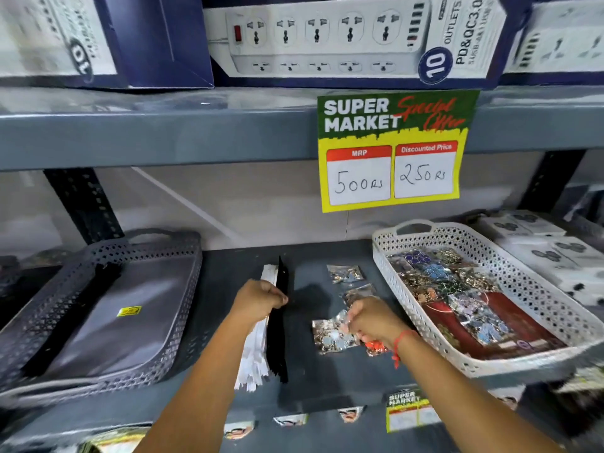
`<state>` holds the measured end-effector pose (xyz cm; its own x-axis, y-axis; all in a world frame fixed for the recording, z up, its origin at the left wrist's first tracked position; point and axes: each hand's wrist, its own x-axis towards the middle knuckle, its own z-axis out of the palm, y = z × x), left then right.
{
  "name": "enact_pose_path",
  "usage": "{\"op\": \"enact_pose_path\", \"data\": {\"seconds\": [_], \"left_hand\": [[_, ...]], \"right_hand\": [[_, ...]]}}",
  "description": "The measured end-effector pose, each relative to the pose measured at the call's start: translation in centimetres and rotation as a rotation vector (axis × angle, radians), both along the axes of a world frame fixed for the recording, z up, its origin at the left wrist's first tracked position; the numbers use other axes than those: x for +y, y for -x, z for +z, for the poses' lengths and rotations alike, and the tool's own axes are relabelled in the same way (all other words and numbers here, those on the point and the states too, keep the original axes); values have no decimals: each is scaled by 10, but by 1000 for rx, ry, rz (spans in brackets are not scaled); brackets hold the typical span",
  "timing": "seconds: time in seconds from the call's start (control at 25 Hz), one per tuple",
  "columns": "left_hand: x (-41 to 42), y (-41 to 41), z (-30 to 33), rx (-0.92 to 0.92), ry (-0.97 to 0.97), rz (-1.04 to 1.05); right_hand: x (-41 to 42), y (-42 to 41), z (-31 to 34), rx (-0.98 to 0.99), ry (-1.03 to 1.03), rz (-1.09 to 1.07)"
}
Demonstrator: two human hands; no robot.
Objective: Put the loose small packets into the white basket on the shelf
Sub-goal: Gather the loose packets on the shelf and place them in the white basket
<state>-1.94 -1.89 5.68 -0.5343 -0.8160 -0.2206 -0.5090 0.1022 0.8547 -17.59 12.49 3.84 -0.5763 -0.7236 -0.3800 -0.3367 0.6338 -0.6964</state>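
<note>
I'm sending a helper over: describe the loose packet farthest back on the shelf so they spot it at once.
Find the yellow price sign hanging from the upper shelf; the white basket sits below it. Just left of the basket's far corner lies a small clear packet of trinkets. It lies alone, beyond the right hand and the other packets.

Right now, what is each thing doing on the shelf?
White perforated plastic basket: holds many packets.
Grey perforated plastic basket: holds a black strip.
Loose shiny small packets: lying on the shelf.
Left hand: gripping the black and white strips.
Right hand: grasping a packet.
</note>
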Motion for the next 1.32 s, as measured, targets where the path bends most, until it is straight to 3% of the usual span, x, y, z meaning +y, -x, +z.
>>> {"op": "enact_pose_path", "data": {"seconds": [0.12, 0.28, 0.44, 0.56, 0.76, 0.84, 1.04, 1.16, 1.32], "left_hand": [[-1, -14, -10, -96, 26, 94], [3, -37, -22, -179, 129, 184], [3, -51, -29, -154, 76, 227], [9, -52, -29, -144, 35, 174], [10, -51, -37, -117, 38, 240], [9, -56, -36, -126, 135, 305], [-2, -75, -28, -406, 490, 298], [-3, -79, -31, -579, 495, 248], [1, -80, -38, -642, 465, 228]], "right_hand": [[1, -9, 0, 452, -128, 115], [-10, -34, 10, 688, -63, 125], [-44, -74, 13, 409, 104, 144], [-69, -99, 2, 238, 71, 163], [-88, -114, -17, 197, 80, 43], [-97, -122, -17, 159, 88, 72], [-122, -152, -12, 106, 159, 120], [-128, -161, -15, 114, 148, 143], [-122, -157, -17, 131, 148, 189]]}}
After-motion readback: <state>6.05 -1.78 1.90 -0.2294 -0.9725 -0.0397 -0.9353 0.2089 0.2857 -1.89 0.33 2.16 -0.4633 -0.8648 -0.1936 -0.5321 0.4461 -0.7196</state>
